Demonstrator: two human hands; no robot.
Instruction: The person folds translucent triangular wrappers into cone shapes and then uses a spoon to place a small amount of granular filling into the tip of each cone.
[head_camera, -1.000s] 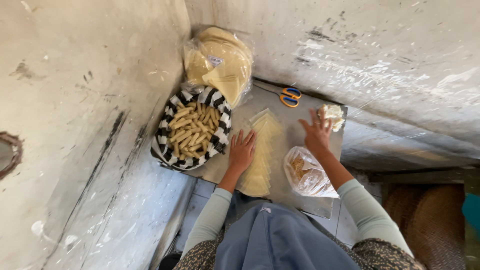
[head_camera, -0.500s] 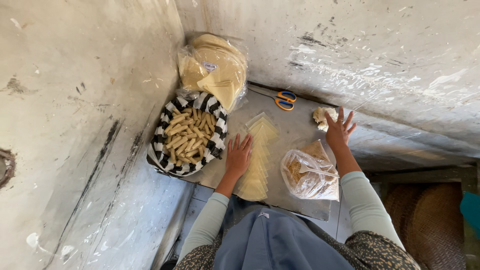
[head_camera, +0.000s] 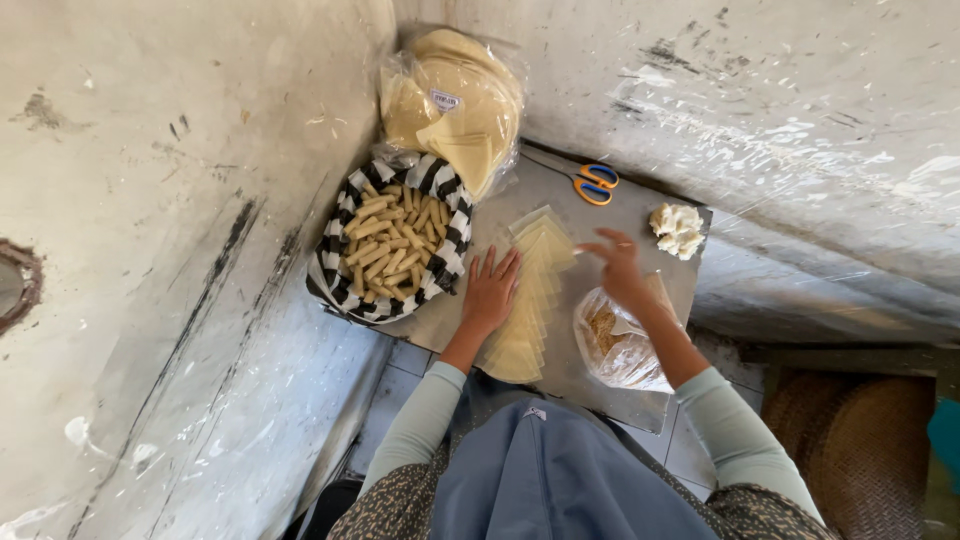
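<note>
At the left edge of the grey board (head_camera: 640, 395) sits a black-and-white striped bowl (head_camera: 340, 285) heaped with finished pastry rolls (head_camera: 392, 252); behind it, in the far left corner, a clear bag of round dough sheets (head_camera: 455, 105) leans on the wall.

The left hand (head_camera: 490, 290) lies flat, fingers together and stretched out, pressing on the left side of a fanned stack of pale pastry strips (head_camera: 530, 300) that runs from the near edge toward the middle of the board. That flat press is the right idea: it pins the pile so only 1 strip moves.

The right hand (head_camera: 618, 268) hovers just above the far end of the strips, fingers loosely spread and curled, holding nothing. To lift cleanly, it should likely catch only the top strip by its corner and peel it slowly, since thin dough tears and sticks to the layer beneath.

Orange-handled scissors (head_camera: 596, 184) lie by the far edge. A lump of white cheese (head_camera: 678, 230) sits at the far right corner, and a plastic bag of brown filling (head_camera: 620, 345) rests at the right, under the right wrist.
</note>
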